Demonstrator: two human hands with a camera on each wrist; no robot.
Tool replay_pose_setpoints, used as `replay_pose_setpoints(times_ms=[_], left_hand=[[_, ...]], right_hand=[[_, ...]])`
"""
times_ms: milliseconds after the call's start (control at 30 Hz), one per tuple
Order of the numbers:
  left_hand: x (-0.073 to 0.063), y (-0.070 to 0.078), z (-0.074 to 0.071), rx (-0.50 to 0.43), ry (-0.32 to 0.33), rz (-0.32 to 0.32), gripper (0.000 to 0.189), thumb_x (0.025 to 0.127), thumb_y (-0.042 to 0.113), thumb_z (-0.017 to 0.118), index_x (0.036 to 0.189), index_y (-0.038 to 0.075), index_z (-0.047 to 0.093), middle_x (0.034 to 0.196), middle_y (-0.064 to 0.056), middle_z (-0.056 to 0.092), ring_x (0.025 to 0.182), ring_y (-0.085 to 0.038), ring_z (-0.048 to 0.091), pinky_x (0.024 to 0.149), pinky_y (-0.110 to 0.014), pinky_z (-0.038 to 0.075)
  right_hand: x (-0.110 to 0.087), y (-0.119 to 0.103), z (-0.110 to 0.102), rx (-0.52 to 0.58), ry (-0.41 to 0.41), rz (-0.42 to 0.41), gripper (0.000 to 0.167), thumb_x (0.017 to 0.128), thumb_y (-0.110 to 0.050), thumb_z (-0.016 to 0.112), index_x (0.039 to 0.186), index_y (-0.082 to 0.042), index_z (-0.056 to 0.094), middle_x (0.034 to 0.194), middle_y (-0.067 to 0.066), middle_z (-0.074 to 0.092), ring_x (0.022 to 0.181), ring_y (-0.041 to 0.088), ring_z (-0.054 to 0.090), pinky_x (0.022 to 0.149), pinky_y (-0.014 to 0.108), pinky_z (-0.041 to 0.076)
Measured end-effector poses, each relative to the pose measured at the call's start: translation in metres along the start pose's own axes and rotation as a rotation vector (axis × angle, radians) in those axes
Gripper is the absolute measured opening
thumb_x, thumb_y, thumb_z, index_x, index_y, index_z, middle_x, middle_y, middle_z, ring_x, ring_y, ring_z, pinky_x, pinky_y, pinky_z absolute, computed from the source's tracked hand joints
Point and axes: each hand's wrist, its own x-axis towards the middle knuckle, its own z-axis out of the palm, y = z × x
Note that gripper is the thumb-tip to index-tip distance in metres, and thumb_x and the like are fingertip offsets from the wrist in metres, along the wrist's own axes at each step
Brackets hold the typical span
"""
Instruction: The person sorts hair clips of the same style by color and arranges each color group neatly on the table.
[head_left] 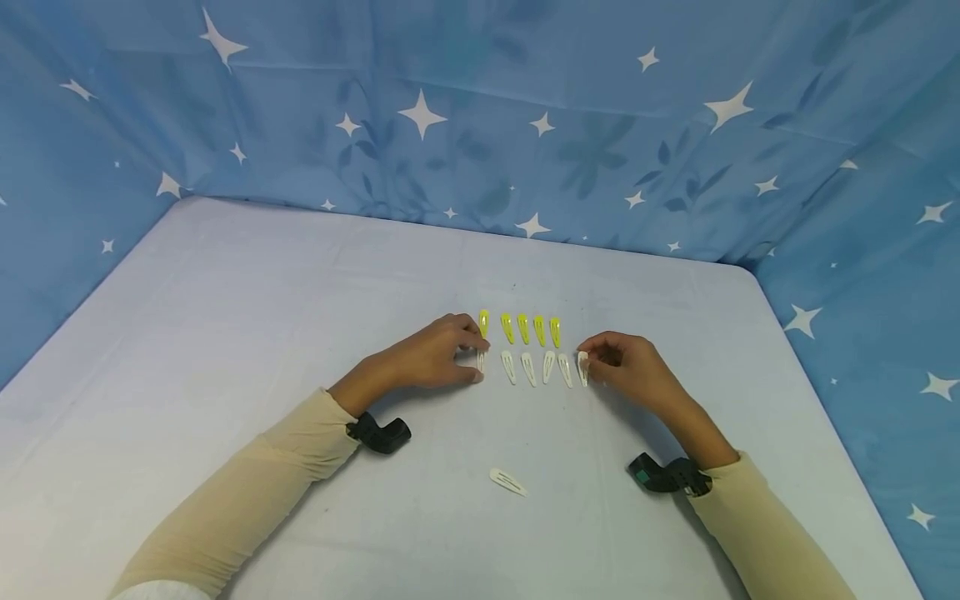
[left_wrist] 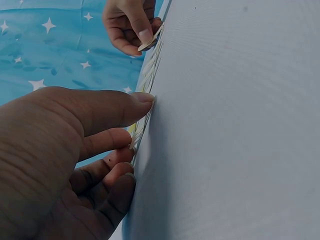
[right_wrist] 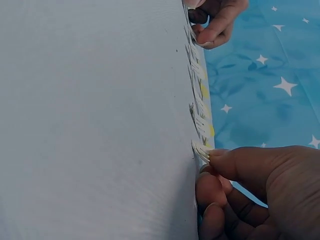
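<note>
On the white table, white snap hair clips lie in a row below a row of yellow snap hair clips [head_left: 522, 328]. At the row's left end, my left hand [head_left: 435, 354] holds a white hair clip [head_left: 481, 361] between thumb and fingertip, one at each end of it. My right hand [head_left: 633, 367] pinches the white hair clip [head_left: 582, 368] at the right end, seen edge-on beside the thumb in the right wrist view. Between the hands lie several more white clips [head_left: 528, 368]. Nearer me, a single white hair clip [head_left: 508, 482] lies slanted.
The white tabletop [head_left: 375, 533] reaches out on all sides of the clips. A blue curtain [head_left: 480, 125] with white stars hangs behind and along the sides. A black wrist camera [head_left: 382, 435] sits on the left wrist, another [head_left: 663, 475] on the right.
</note>
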Motion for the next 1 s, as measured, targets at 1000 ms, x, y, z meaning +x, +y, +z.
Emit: replay_pose_setpoints(times_ms=[1000], left_hand=[[0.0007,-0.0015,0.0001,-0.010,0.010,0.014,0.042,0.084,0.018,0.077,0.123,0.004,0.068,0.112,-0.004,0.055,0.097,-0.015,0.049,0.084,-0.029,0.043]], right_hand=[[-0.0010,-0.0055,-0.0006,-0.044,0.007,0.045,0.018,0.087,-0.002,0.067,0.104,-0.001,0.069,0.080,0.005,0.061,0.069,0.019,0.054,0.060,0.029,0.045]])
